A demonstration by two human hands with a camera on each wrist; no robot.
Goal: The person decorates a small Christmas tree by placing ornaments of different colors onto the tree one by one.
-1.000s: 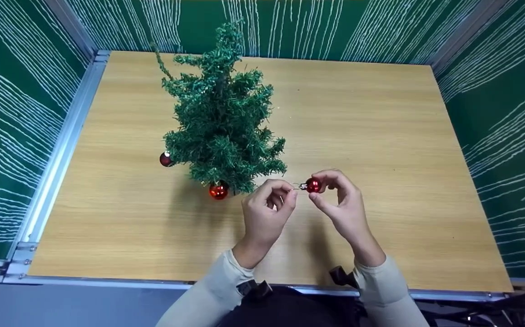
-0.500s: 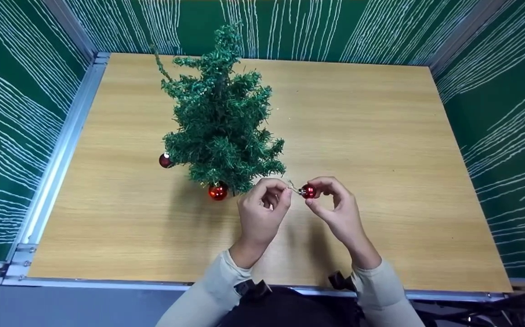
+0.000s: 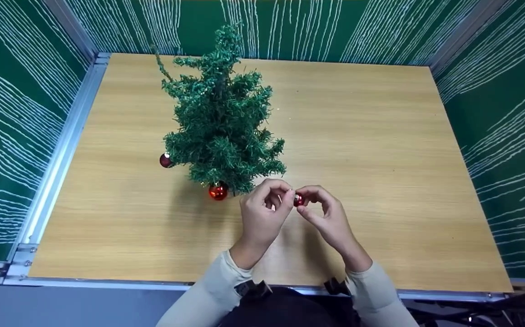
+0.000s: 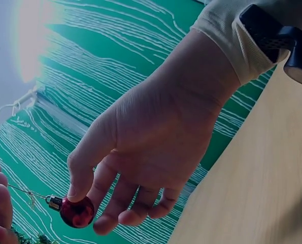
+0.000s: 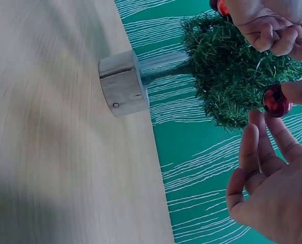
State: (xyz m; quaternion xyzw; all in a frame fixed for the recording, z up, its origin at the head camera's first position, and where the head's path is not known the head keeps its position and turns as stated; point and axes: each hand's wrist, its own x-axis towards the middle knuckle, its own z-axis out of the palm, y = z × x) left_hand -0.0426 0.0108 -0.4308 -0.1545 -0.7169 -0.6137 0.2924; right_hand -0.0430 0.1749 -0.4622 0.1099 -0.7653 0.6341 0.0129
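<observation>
Just in front of the tree, my right hand (image 3: 328,220) pinches a small shiny red bauble (image 3: 299,200) between thumb and fingers. My left hand (image 3: 264,215) pinches the end of the bauble's thin string (image 4: 21,189). That string runs taut from the silver cap (image 4: 54,202) to the left fingers in the left wrist view. Beside the hands stands a small artificial Christmas tree (image 3: 221,122). From its lower branches hang an orange-red bauble (image 3: 218,190) at the front and a dark red bauble (image 3: 165,160) on the left.
The tree's round wooden base (image 5: 123,84) stands on the wood-grain table (image 3: 358,122). Green panels (image 3: 308,29) with white streaks enclose the back and sides. A metal rail (image 3: 60,150) follows the table's left edge.
My right hand has moved left and slightly toward me with the red bauble, closing up to the left hand. The left hand has shifted only slightly.
</observation>
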